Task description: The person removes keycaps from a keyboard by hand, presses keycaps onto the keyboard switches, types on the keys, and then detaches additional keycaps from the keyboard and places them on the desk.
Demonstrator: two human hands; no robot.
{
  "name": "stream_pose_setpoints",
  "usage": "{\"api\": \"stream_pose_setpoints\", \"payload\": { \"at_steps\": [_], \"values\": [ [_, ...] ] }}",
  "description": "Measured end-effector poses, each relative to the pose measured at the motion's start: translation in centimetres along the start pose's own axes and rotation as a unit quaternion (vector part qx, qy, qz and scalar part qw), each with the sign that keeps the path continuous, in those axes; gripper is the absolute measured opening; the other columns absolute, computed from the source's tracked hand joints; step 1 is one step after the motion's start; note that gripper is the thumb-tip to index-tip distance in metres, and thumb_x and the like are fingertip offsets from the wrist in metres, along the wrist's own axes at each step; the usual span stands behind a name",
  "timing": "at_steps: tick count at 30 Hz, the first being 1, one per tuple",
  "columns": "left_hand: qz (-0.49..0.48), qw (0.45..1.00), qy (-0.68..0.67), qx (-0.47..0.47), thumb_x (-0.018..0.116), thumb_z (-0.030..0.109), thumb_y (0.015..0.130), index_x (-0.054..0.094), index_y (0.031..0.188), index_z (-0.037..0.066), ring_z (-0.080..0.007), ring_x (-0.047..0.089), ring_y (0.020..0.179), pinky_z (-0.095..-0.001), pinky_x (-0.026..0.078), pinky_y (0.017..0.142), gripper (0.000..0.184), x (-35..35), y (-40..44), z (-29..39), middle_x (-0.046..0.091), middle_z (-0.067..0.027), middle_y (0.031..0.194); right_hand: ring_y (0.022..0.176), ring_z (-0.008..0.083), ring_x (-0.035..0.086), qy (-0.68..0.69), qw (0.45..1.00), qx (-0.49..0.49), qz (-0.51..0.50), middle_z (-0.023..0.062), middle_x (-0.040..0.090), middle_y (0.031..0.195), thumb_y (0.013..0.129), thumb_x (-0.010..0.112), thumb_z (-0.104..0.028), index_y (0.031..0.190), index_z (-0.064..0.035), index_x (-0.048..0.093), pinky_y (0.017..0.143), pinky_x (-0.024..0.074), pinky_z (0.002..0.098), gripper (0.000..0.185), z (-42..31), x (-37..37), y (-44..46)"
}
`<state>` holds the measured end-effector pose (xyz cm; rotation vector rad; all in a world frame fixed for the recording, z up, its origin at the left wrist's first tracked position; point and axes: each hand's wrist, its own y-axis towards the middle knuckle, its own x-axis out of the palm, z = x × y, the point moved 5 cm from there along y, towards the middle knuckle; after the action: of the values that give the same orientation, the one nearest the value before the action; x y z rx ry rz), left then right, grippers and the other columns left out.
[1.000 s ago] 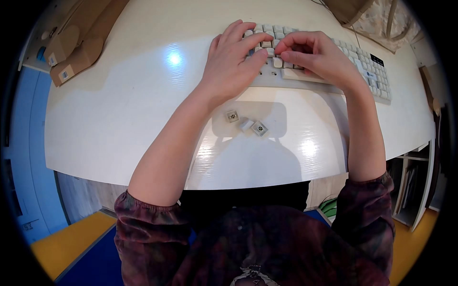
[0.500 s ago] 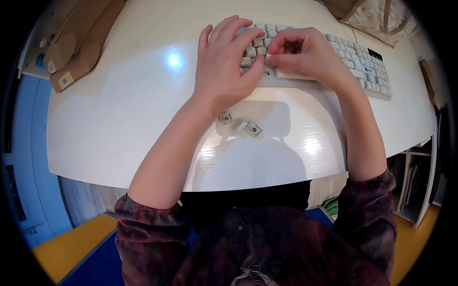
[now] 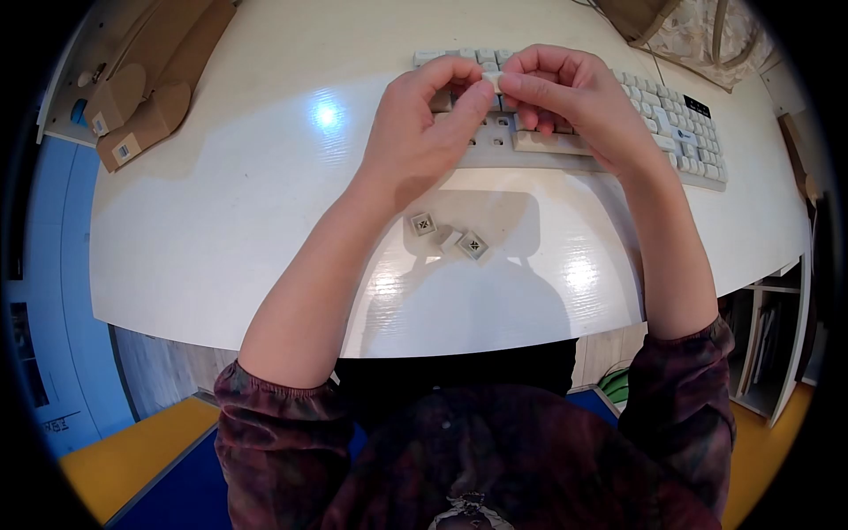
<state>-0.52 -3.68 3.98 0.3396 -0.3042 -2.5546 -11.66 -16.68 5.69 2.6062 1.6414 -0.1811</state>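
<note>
A white keyboard (image 3: 548,159) lies at the back of the table, with a few bare key switches showing at its lower left. Above it, my right hand (image 3: 570,97) pinches a small white keycap (image 3: 493,79) between thumb and forefinger. My left hand (image 3: 424,119) meets it from the left, its thumb and forefinger closed at the same keycap. Nearer to me, three loose keycaps rest on the table: one (image 3: 423,223) upside down at the left, one (image 3: 450,238) in the middle, and one (image 3: 473,246) upside down at the right.
Brown cardboard pieces (image 3: 159,106) lie at the table's back left. At the back right stands a brown bag (image 3: 707,40) with a clear panel. The curved front edge of the white table (image 3: 221,265) runs close to my body, and a shelf (image 3: 764,344) is below right.
My right hand has lifted a keycap off the keyboard, and bare switches now show there. My left hand has moved right and closed its spread fingers at that keycap.
</note>
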Motion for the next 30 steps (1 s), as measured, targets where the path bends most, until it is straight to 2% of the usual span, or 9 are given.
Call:
{"api": "stream_pose_setpoints", "payload": {
  "at_steps": [3, 6, 10, 15, 18, 22, 24, 27, 30],
  "values": [
    [0.017, 1.0, -0.004, -0.006, 0.064, 0.022, 0.099, 0.069, 0.106, 0.004, -0.0079, 0.059, 0.087, -0.0243, 0.048, 0.081, 0.02, -0.4, 0.2, -0.4, 0.066, 0.0005, 0.093, 0.065, 0.003, 0.057, -0.07, 0.995, -0.068, 0.016, -0.0017, 0.068, 0.086, 0.086, 0.078, -0.017, 0.105, -0.0036, 0.072, 0.057, 0.0443, 0.0179, 0.024, -0.6, 0.1, -0.1],
    [0.016, 0.999, -0.031, -0.037, 0.063, 0.022, 0.099, 0.069, 0.105, 0.004, -0.0077, 0.06, 0.09, -0.0243, 0.049, 0.083, 0.02, -0.5, 0.0, -0.5, 0.066, 0.0006, 0.093, 0.067, 0.0041, 0.056, -0.15, 0.974, -0.159, 0.05, -0.002, 0.069, 0.09, 0.083, 0.08, -0.013, 0.107, -0.0046, 0.073, 0.059, 0.0454, 0.0199, 0.026, -1.1, 0.4, -0.3],
    [0.004, 1.0, -0.017, -0.022, 0.063, 0.021, 0.099, 0.069, 0.104, 0.004, -0.0076, 0.059, 0.088, -0.0242, 0.048, 0.082, 0.019, -0.4, 0.1, -0.5, 0.065, 0.0009, 0.092, 0.066, 0.0062, 0.055, -0.21, 0.938, -0.265, 0.079, -0.0007, 0.069, 0.09, 0.081, 0.08, -0.011, 0.102, -0.0064, 0.076, 0.06, 0.0468, 0.0226, 0.022, -1.1, 0.4, -0.2],
    [-0.013, 0.999, 0.044, -0.018, 0.063, 0.022, 0.099, 0.069, 0.104, 0.005, -0.0072, 0.057, 0.088, -0.0237, 0.047, 0.082, 0.019, -0.6, 0.2, -0.4, 0.064, 0.0021, 0.091, 0.066, 0.0076, 0.054, -0.244, 0.924, -0.281, 0.083, 0.0008, 0.069, 0.088, 0.081, 0.08, -0.011, 0.1, -0.0052, 0.076, 0.06, 0.0461, 0.0232, 0.02, -1.4, 0.7, -0.4],
    [0.035, 0.998, 0.052, -0.005, 0.063, 0.022, 0.098, 0.068, 0.107, 0.004, -0.0091, 0.059, 0.093, -0.0247, 0.048, 0.084, 0.021, -0.8, 0.3, -0.9, 0.064, -0.0005, 0.099, 0.066, 0.009, 0.054, -0.244, 0.937, -0.238, 0.078, 0.0012, 0.069, 0.083, 0.08, 0.081, -0.013, 0.097, -0.0052, 0.076, 0.06, 0.0464, 0.0244, 0.02, -0.9, 0.4, -0.3],
    [0.061, 0.992, 0.108, 0.016, 0.067, 0.024, 0.094, 0.065, 0.119, 0.006, -0.0178, 0.055, 0.115, -0.0316, 0.047, 0.096, 0.031, -2.0, 0.8, -1.4, 0.059, -0.0071, 0.123, 0.067, 0.0115, 0.057, -0.252, 0.957, -0.141, 0.036, 0.0023, 0.069, 0.08, 0.077, 0.083, -0.017, 0.093, -0.0057, 0.077, 0.063, 0.0484, 0.0273, 0.02, 0.1, 0.5, 0.0],
    [0.046, 0.987, 0.153, 0.006, 0.069, 0.026, 0.091, 0.062, 0.126, 0.008, -0.0228, 0.048, 0.129, -0.0357, 0.044, 0.104, 0.04, -2.0, 0.7, -1.4, 0.051, -0.0104, 0.136, 0.068, 0.0134, 0.06, -0.276, 0.95, -0.137, 0.041, 0.0037, 0.07, 0.081, 0.077, 0.082, -0.018, 0.091, -0.0057, 0.077, 0.065, 0.0497, 0.0287, 0.019, 0.4, 0.6, 0.0],
    [0.006, 0.988, 0.157, -0.002, 0.073, 0.027, 0.088, 0.057, 0.134, 0.011, -0.0268, 0.037, 0.14, -0.039, 0.039, 0.112, 0.052, -1.7, 0.7, -2.0, 0.041, -0.0108, 0.146, 0.07, 0.0178, 0.064, -0.308, 0.94, -0.143, 0.043, 0.0056, 0.071, 0.083, 0.077, 0.081, -0.018, 0.089, -0.0059, 0.077, 0.067, 0.0514, 0.0309, 0.018, 0.4, 0.9, -0.1],
    [-0.024, 0.976, 0.215, 0.034, 0.073, 0.027, 0.087, 0.053, 0.14, 0.014, -0.028, 0.033, 0.143, -0.0394, 0.037, 0.115, 0.058, -1.3, 0.8, -2.4, 0.034, -0.0113, 0.151, 0.073, 0.023, 0.066, -0.348, 0.921, -0.167, 0.051, 0.0066, 0.071, 0.085, 0.077, 0.079, -0.019, 0.087, -0.0061, 0.077, 0.068, 0.0524, 0.0336, 0.016, 0.1, 1.3, -0.4]
  ]
}}
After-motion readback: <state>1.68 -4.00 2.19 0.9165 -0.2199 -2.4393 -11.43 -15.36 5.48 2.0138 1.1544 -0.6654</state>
